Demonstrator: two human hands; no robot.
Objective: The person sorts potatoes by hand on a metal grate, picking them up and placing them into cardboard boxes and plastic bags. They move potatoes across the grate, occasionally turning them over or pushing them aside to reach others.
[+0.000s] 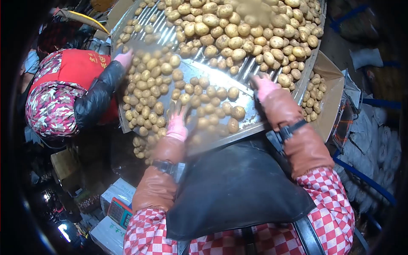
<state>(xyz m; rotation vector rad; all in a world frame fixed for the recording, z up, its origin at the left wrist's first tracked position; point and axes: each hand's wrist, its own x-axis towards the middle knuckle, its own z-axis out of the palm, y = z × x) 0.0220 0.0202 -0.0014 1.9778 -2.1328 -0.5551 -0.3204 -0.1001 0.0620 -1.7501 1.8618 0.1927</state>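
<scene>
My left hand, in a pink glove with darker fingers, reaches over small potatoes at the left part of a metal sorting table. Its fingers are stretched and apart, close to or touching the potatoes; I see nothing gripped. My right hand, gloved alike, lies at the table's right side by the metal rollers and the edge of a large potato heap. Its fingers extend forward, partly blurred, with no potato visible in them. Loose potatoes lie on the sheet between my hands.
At the left, a person in a red vest reaches a gloved hand onto the table. A cardboard box with potatoes stands against the right side. Lower left are white cartons and a device with a red panel.
</scene>
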